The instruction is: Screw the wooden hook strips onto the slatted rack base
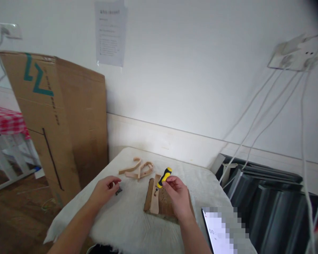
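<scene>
White wall (188,63) behind, tall cardboard box (82,130) to the left, cloth-covered table (129,215) in front. On the table, a wooden board (165,203); lying on the board, a pale wooden strip (155,204), with a small dark fitting (155,193) near its middle. Above the strip, a yellow-and-black screwdriver (164,177), slanted, shaft down toward the fitting; contact between the two impossible to tell. Right hand (178,195): closed to a pinch of thumb and fingers around the handle, upper end free. Left hand (105,189): half curled, fingertips at small dark pieces (118,191) on the table; impossible to tell whether gripping any. Farther back, loose curved wooden pieces (129,169); near the right side, a device with a lit screen (215,225).

Likely hazards: from the tilted shaft, slippage of the tip and a gouge in the wood; from an apparently unclamped strip with the left hand well apart, rotation or sliding under torque; from a light pinch, twisting of the handle between the fingers; from a soft surface beneath, rocking of the board; from pieces so small, scattering or loss.
</scene>
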A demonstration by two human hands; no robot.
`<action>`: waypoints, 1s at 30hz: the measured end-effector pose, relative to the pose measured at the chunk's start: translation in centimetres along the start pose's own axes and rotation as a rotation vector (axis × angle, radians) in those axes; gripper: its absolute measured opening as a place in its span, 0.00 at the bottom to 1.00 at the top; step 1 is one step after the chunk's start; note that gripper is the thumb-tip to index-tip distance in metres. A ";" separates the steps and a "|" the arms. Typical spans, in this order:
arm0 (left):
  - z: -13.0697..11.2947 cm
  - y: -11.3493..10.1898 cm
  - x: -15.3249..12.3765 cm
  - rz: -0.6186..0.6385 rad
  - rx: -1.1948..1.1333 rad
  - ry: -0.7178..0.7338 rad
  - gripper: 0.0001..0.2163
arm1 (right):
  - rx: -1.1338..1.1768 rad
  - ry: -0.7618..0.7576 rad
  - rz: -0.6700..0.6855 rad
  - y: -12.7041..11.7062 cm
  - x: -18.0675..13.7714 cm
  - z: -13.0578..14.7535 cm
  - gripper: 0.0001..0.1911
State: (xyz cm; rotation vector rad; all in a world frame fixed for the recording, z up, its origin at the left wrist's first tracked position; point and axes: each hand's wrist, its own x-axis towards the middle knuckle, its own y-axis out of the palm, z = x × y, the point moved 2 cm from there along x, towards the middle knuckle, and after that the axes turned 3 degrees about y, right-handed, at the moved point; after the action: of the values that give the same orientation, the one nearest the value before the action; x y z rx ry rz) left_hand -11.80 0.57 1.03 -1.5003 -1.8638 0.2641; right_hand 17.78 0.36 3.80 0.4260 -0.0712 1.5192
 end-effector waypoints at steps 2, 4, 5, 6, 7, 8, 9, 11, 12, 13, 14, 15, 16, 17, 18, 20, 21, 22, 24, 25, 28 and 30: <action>0.0 0.4 -0.3 0.033 0.058 0.041 0.11 | -0.015 0.006 -0.002 0.2 -0.1 0.0 0.11; -0.1 0.7 -0.4 0.066 0.102 0.075 0.10 | -0.024 0.022 -0.003 0.4 -0.2 0.0 0.12; -0.1 0.8 -0.4 0.089 0.120 0.084 0.11 | -0.026 0.035 -0.001 0.5 -0.3 0.0 0.12; -0.1 0.8 -0.5 0.111 0.132 0.094 0.12 | -0.029 0.048 0.001 0.6 -0.4 -0.1 0.13; 0.0 0.9 -0.6 0.120 0.147 0.095 0.13 | -0.034 0.060 0.006 0.7 -0.4 -0.1 0.13; 0.1 1.0 -0.7 0.142 0.167 0.096 0.15 | -0.044 0.071 0.014 0.8 -0.5 -0.2 0.14; 0.2 1.0 -0.9 0.158 0.194 0.097 0.18 | -0.057 0.077 0.022 0.8 -0.6 -0.3 0.14; 0.4 1.1 -1.3 0.175 0.212 0.094 0.22 | -0.085 0.081 0.033 0.6 -0.7 -0.6 0.15; 0.4 1.2 -1.5 0.190 0.219 0.103 0.22 | -0.093 0.080 0.034 0.5 -0.7 -0.8 0.15; 0.4 1.2 -1.7 0.203 0.222 0.116 0.21 | -0.097 0.075 0.029 0.4 -0.7 -1.0 0.15; 0.3 1.3 -1.8 0.216 0.225 0.134 0.19 | -0.097 0.070 0.025 0.3 -0.7 -1.1 0.15; 0.2 1.3 -1.9 0.225 0.227 0.153 0.18 | -0.096 0.063 0.022 0.2 -0.7 -1.2 0.15; 0.1 1.4 -2.0 0.231 0.228 0.173 0.16 | -0.095 0.058 0.022 0.2 -0.7 -1.2 0.14; 0.0 1.5 -2.0 0.234 0.228 0.190 0.15 | -0.094 0.056 0.029 0.2 -0.7 -1.2 0.14; -0.1 1.6 -2.0 0.235 0.227 0.205 0.14 | -0.092 0.056 0.038 0.2 -0.7 -1.2 0.14; -0.1 1.9 -1.9 0.239 0.222 0.232 0.12 | -0.085 0.062 0.063 0.5 -0.7 -1.1 0.14; -0.2 2.0 -1.9 0.241 0.220 0.244 0.11 | -0.081 0.066 0.073 0.5 -0.7 -1.0 0.14; -0.2 2.1 -1.9 0.244 0.218 0.253 0.10 | -0.080 0.068 0.081 0.6 -0.6 -1.0 0.14; -0.1 2.2 -1.9 0.237 0.218 0.272 0.10 | -0.089 0.063 0.084 0.6 -0.6 -0.8 0.14; -0.1 2.2 -1.9 0.221 0.217 0.283 0.09 | -0.098 0.059 0.082 0.5 -0.6 -0.8 0.14; -0.1 2.2 -1.9 0.130 0.214 0.291 0.10 | -0.108 0.050 0.073 0.4 -0.6 -0.6 0.14; 0.0 2.2 -1.9 0.068 0.210 0.275 0.10 | -0.104 0.053 0.077 0.5 -0.6 -0.6 0.14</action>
State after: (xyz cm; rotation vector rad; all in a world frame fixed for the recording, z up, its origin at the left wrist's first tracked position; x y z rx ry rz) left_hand -10.05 -0.47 -0.95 -1.3817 -1.5215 0.2620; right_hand 17.15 0.00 3.16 0.3033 -0.1258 1.5937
